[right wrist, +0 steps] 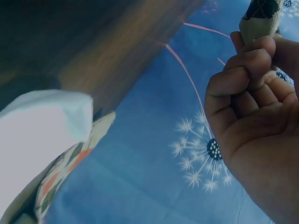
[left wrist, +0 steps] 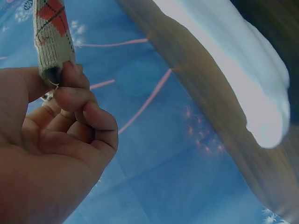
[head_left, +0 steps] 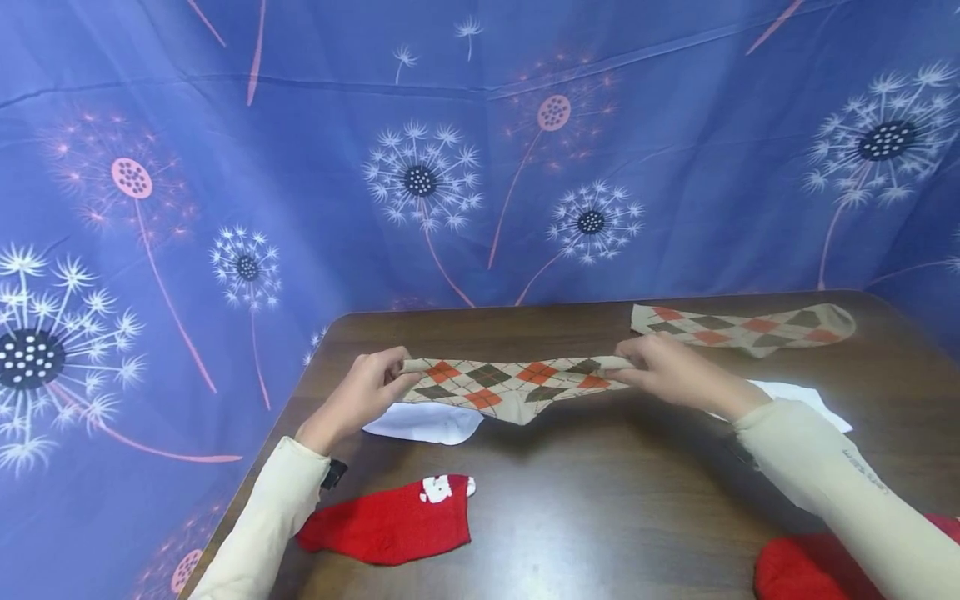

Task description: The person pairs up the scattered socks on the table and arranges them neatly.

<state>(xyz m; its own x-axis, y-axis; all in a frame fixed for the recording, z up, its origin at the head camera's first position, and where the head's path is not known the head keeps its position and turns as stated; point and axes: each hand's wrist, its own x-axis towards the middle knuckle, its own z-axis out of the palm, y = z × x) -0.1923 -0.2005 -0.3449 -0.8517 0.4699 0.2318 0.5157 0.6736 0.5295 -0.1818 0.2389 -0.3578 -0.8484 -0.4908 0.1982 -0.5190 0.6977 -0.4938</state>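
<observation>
An argyle sock [head_left: 517,385] in beige, orange and olive is stretched level above the table, its heel hanging down in the middle. My left hand [head_left: 365,390] pinches its ribbed cuff end, seen close up in the left wrist view beside the curled fingers [left wrist: 100,116]. At the other end, the right hand [head_left: 667,367] pinches the plain toe, which the right wrist view shows between thumb and fingers [right wrist: 229,81]. Below the held sock, a white sock [head_left: 429,422] lies on the table, partly covered from view by it.
A matching argyle sock [head_left: 738,327] lies at the table's [head_left: 600,500] back right. Another white sock [head_left: 806,402] is partly behind the right forearm. One red sock [head_left: 397,521] with a white figure lies front left; a red sock [head_left: 810,567] is at front right, partly under the sleeve.
</observation>
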